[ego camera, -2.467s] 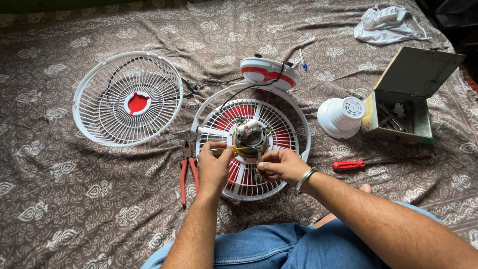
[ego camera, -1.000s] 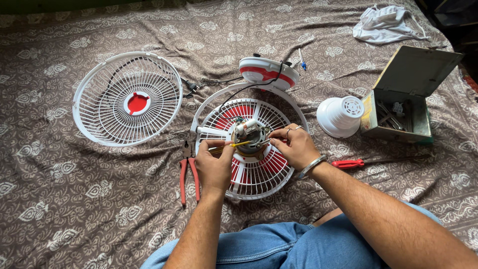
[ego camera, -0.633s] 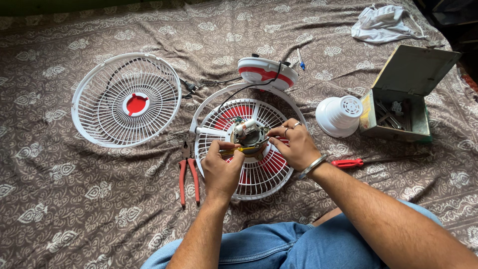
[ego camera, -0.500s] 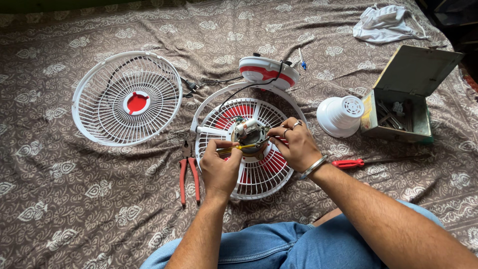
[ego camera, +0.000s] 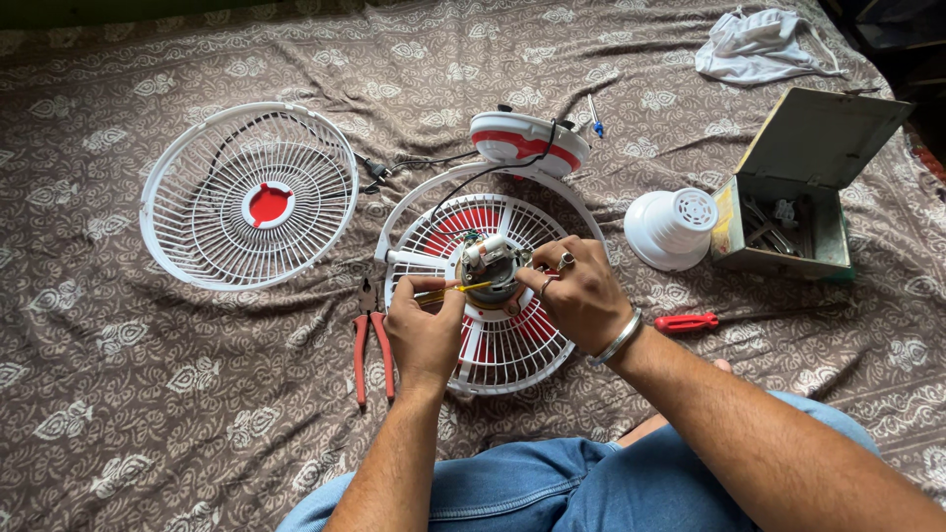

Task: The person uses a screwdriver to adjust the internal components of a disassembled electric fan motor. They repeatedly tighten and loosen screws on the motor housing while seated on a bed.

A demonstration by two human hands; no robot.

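front grille (ego camera: 248, 197): I'm seeing it lying detached at far left on the patterned bedsheet (ego camera: 118, 394), white wire with a red centre cap, well apart from both hands.
pliers (ego camera: 371, 340): lying flat on the sheet, red handles toward me, just beside the left wrist, nobody touching them.
left hand (ego camera: 424, 325): fingers are pinching a thin yellow-handled tool (ego camera: 455, 289), tip pointing right into the motor.
motor (ego camera: 490, 271): sitting at the hub of the rear grille (ego camera: 493, 286), between the two hands; a white part is showing on top, small wiring too fine for me to read.
rear grille: lying flat right in front of my knees, white ribs over a red backing, black cable running from it up to the base.
fan base (ego camera: 527, 143): white and red, lying just behind the rear grille.
right hand (ego camera: 581, 296): fingers are curling closed around the motor's right side, rings and a metal bangle showing.
white cap (ego camera: 672, 229): standing on the sheet right of the grille.
red screwdriver (ego camera: 714, 320): lying near the right forearm, untouched.
toolbox (ego camera: 798, 202): green metal, lid standing open, at far right.
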